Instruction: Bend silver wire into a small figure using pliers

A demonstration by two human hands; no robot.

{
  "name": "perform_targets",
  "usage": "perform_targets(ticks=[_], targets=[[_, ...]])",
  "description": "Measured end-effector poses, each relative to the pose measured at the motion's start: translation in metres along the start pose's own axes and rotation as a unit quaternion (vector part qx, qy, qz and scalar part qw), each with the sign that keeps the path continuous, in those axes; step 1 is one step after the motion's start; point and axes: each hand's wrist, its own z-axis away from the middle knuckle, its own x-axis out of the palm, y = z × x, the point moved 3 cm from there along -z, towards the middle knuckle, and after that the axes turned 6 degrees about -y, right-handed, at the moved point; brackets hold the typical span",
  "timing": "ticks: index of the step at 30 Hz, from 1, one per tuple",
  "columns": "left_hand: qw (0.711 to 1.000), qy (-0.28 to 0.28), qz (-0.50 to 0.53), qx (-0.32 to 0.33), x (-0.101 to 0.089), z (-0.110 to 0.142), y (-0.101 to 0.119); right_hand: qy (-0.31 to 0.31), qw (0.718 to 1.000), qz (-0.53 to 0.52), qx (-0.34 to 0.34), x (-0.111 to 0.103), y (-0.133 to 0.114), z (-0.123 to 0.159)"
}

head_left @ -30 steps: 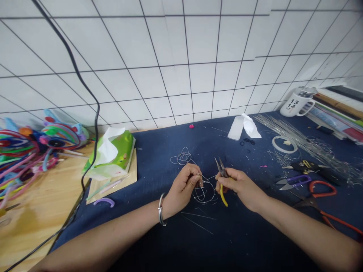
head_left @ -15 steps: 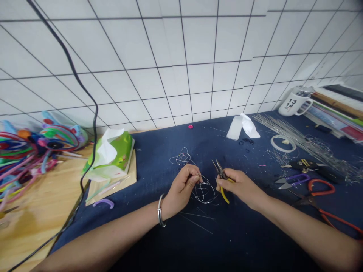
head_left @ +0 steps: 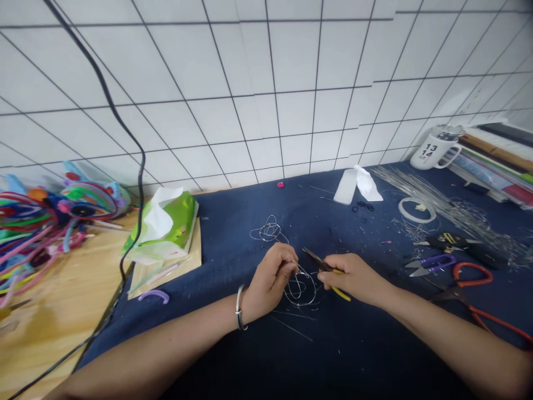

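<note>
My left hand (head_left: 270, 278) is closed in a pinch on a looped piece of thin silver wire (head_left: 300, 289) that rests on the dark blue cloth (head_left: 233, 261). A metal bangle sits on that wrist. My right hand (head_left: 352, 276) grips yellow-handled needle-nose pliers (head_left: 322, 265), whose jaws point left toward the wire near my left fingertips. A second tangle of wire (head_left: 268, 230) lies just beyond my left hand.
A green tissue pack (head_left: 164, 225) on a brown envelope lies left. Coloured pipe cleaners (head_left: 45, 222) pile at far left. Right: purple snips (head_left: 431, 264), orange-handled scissors (head_left: 474, 283), tape ring (head_left: 416, 210), straight wires (head_left: 441, 205), white mug (head_left: 435, 149). A black cable (head_left: 125, 161) hangs left.
The pliers have tipped from pointing up and away to lying nearly flat, jaws now aimed left at the wire. Both hands have stayed close together over the wire loops.
</note>
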Motion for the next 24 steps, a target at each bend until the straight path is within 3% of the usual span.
perform_targets(ticks=[14,24], targets=[[0.996,-0.009,-0.071,0.044,0.0073,-0.0001,0.0070,0.030,0.988,0.153,-0.016,0.0047,0.0019,-0.0055],[0.998,0.009,-0.064,0.010,0.0046,-0.0024,0.0028,-0.055,0.995,-0.058,-0.053,0.0036,-0.0013,-0.0039]])
